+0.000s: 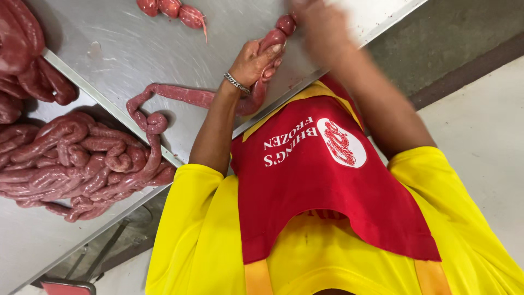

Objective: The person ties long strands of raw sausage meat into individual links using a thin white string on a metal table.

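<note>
A worker in a yellow shirt and red apron (327, 180) links a long raw sausage rope (180, 95) at a steel table (125, 43), the step in hand apparently the pinching and twisting of one link. The left hand (252, 61), bracelet at the wrist, is closed around the rope near upper centre of the frame; the right hand (316, 24), blurred at the top edge, meets the rope's plump end, its grip impossible to make out. From the fist the glistening pink casing curls down along the table's edge, runs left across the scuffed metal, knots into a loop and falls into a heaped coil of unlinked sausage (76, 164) at lower left. Finished links (172, 10) lie at top centre. The next twist calls, by the look of it, for an even pinch without splitting the soft casing.
</note>
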